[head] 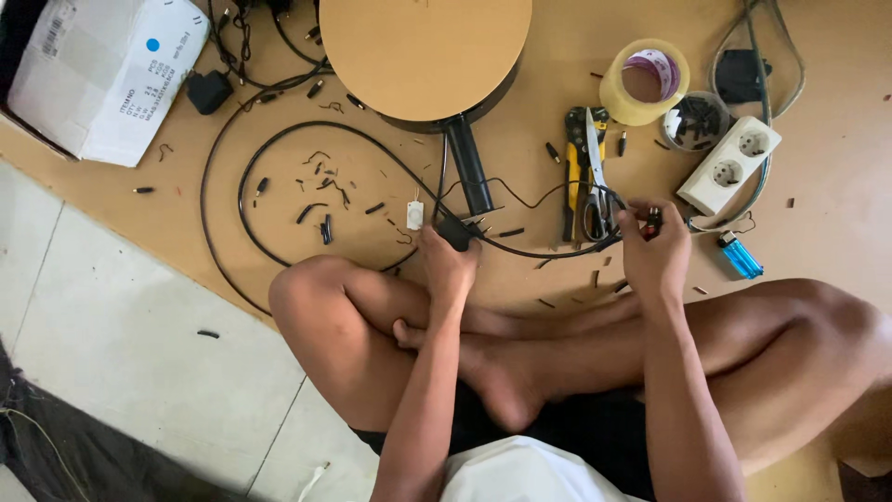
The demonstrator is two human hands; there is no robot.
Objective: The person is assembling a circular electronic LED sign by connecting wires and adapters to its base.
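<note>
Person: sits cross-legged on the floor, bare knees at 8 and 4 o'clock of the view, both forearms reaching up toward the middle.
Left hand [449, 263]: just past the crossed shins, fingers closed together on a small black plug piece [456, 231] at the hand's 12 o'clock; a small white part [414, 215] lies just beside it at 10 o'clock.
Right hand [656, 251]: at 3 o'clock of the left hand, well apart from it, fingertips pinched on a small dark red-tipped piece [653, 221]; what that piece is I cannot tell.
Black cable [520, 251]: runs between the two hands and loops away in a wide ring toward 9 o'clock over the tan board [836, 214].
Scissors [595, 181]: just at 11 o'clock of the right hand, lying beside yellow-handled pliers [574, 158].
Blue lighter [741, 255]: near the right hand at 3 o'clock, flat on the board.
White socket strip [729, 165]: at 1 o'clock of the right hand, a slanted rectangular block with two round outlets.
Tape roll [644, 82]: farther, at 12 o'clock of the right hand, pale yellow ring with a purple-printed core, next to a clear round cup of dark bits [696, 120].
Round tan disc [424, 46]: far, at 12 o'clock of the left hand, on a black stem.
White carton [102, 74]: farthest, at 10 o'clock, a rectangular box with a round blue sticker and a white printed label on its side.
</note>
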